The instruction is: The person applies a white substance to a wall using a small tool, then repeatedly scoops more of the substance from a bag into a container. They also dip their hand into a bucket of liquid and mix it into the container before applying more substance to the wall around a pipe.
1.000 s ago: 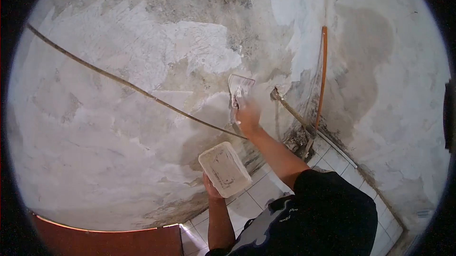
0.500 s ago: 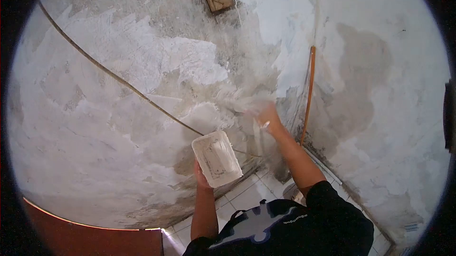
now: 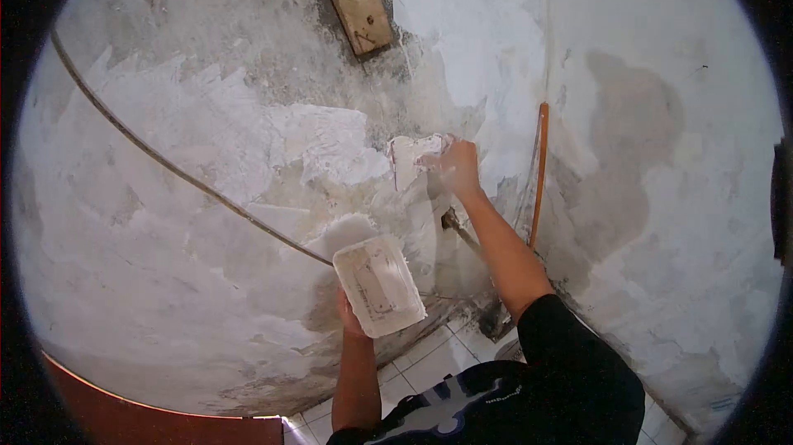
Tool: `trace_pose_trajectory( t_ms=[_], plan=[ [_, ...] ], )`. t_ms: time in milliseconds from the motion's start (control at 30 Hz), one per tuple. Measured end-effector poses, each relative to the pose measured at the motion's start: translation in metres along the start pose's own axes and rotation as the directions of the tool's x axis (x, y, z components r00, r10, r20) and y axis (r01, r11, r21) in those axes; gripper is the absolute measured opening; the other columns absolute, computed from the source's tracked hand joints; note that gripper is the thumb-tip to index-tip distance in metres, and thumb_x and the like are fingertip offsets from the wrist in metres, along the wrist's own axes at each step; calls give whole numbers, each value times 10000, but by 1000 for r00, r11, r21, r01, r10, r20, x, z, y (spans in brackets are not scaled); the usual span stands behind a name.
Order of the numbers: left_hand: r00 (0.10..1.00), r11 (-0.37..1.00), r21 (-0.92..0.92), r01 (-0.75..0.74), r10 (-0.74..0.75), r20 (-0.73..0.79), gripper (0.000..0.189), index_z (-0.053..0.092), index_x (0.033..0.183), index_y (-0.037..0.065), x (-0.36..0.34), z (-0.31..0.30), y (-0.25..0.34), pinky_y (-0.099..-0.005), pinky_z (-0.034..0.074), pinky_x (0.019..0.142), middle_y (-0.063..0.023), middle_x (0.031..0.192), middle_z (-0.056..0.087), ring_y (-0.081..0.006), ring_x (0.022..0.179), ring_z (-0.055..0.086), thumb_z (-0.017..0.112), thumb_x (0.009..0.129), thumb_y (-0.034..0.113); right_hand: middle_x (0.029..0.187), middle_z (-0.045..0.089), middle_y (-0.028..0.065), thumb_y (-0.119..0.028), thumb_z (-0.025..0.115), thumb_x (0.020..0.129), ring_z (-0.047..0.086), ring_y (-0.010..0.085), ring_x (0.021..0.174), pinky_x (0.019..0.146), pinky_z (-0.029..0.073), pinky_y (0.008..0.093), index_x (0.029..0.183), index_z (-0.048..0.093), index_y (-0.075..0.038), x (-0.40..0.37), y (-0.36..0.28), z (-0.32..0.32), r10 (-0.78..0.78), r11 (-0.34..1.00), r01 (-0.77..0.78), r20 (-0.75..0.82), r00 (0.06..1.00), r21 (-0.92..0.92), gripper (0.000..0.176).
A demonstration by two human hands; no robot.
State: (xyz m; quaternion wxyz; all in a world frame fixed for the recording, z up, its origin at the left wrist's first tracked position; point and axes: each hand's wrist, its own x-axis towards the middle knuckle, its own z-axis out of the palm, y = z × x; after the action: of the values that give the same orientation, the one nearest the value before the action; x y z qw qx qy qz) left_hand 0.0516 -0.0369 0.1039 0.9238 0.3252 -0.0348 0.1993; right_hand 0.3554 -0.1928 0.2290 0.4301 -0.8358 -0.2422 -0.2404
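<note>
My left hand (image 3: pixel 350 314) grips the left side of a pale rectangular plastic tub (image 3: pixel 380 286), tilted so its inside shows, with whitish putty smeared on its walls and rim. My right hand (image 3: pixel 459 166) is closed on a putty knife (image 3: pixel 410 156); its wide blade is coated with white putty and lies at the wall, up and to the right of the tub. The handle is hidden in my fingers. Around the blade, the wall (image 3: pixel 330 135) carries rough white patches over bare grey plaster.
A wooden board (image 3: pixel 353 1) is at the top of the wall. A thin hose or cable (image 3: pixel 178 171) runs diagonally down toward the tub. An orange-brown strip (image 3: pixel 539 172) stands near the corner. White floor tiles (image 3: pixel 425 354) and a reddish-brown panel (image 3: pixel 157 412) lie below.
My right hand has moved up and slightly left along the wall with the putty knife, which is less blurred now. The tub stays nearly in place; the view has shifted slightly.
</note>
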Motion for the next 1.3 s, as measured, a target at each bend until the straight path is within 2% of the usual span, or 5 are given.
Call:
trace_pose_trajectory(
  t_ms=[433, 533, 700, 767, 1300],
  plan=[
    [995, 997, -79, 8, -15, -96, 519, 500, 1327, 99, -26, -19, 13, -450, 482, 936, -86, 1276, 571, -278, 1111, 578, 422, 958, 457, 883, 677, 224, -415, 777, 713, 656, 366, 812, 722, 494, 438, 1005, 655, 42, -42, 20, -60, 199, 980, -183, -328, 924, 79, 555],
    [978, 975, 143, -171, 151, 144, 521, 495, 1328, 91, -32, -1, 24, -444, 477, 942, -91, 1261, 579, -278, 1109, 577, 415, 963, 454, 910, 687, 201, -332, 756, 761, 654, 348, 829, 717, 496, 439, 1008, 663, 38, -50, -15, -84, 270, 951, -201, -319, 908, 234, 455],
    [996, 995, 51, -84, 82, 40, 517, 494, 1322, 74, -29, 11, 35, -428, 473, 946, -96, 1252, 582, -274, 1098, 580, 408, 968, 441, 689, 598, 88, -84, 654, 804, 572, 209, 625, 628, 459, 303, 763, 657, -41, -29, -85, -43, -82, 911, 370, -800, 594, 181, 59],
    [996, 995, 61, -79, 76, 55, 514, 495, 1319, 71, -28, 14, 38, -423, 473, 946, -97, 1247, 584, -272, 1096, 581, 409, 968, 437, 669, 590, 81, -60, 641, 741, 592, 250, 657, 645, 483, 327, 741, 642, -86, -21, -96, -14, -477, 858, 463, -684, 552, -224, 26],
    [994, 993, -111, 33, -21, 105, 540, 506, 1313, 68, 14, 45, 33, -444, 469, 964, -98, 1255, 586, -298, 1112, 581, 417, 951, 459, 876, 678, 89, -141, 624, 728, 623, 268, 871, 825, 507, 389, 947, 680, -99, -90, -48, 44, -516, 806, 416, -155, 842, -421, 229]
  ],
)
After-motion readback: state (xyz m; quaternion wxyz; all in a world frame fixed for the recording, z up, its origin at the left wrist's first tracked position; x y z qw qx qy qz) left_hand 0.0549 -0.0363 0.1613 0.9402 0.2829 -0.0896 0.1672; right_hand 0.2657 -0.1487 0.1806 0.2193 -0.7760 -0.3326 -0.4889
